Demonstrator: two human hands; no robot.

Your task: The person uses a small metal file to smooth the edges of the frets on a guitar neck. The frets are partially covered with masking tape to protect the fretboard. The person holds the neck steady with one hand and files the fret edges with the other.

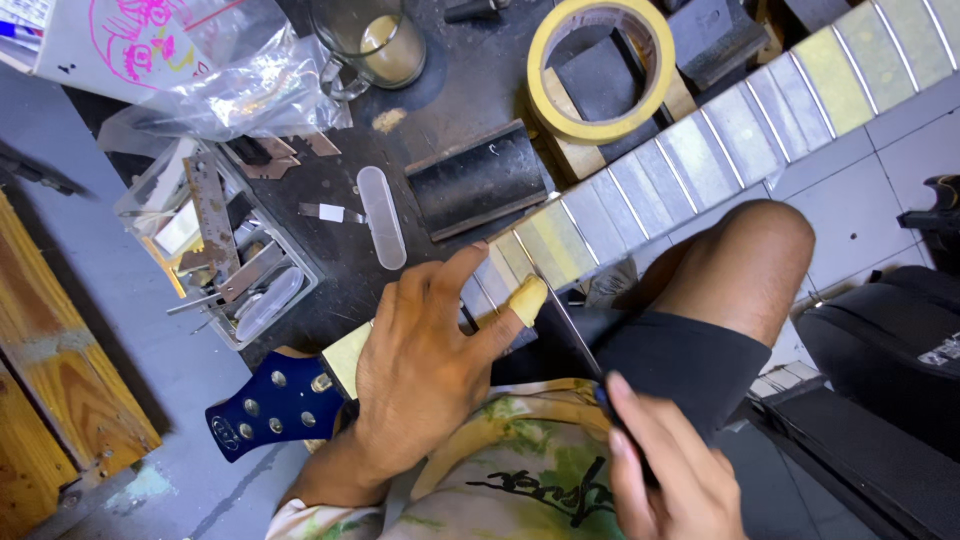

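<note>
Even, fairly bright light falls from above, with soft shadows beneath the left hand (420, 370). The taped guitar neck (700, 150) and the far-right floor tiles (900, 170) glare pale. The near right hand (665, 470) blurs slightly; straight edges bow toward the corners.

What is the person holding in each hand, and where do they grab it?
The right hand pinches a thin metal file at its near end. The left hand holds nothing; it presses flat on the guitar neck near the blue headstock.
</note>
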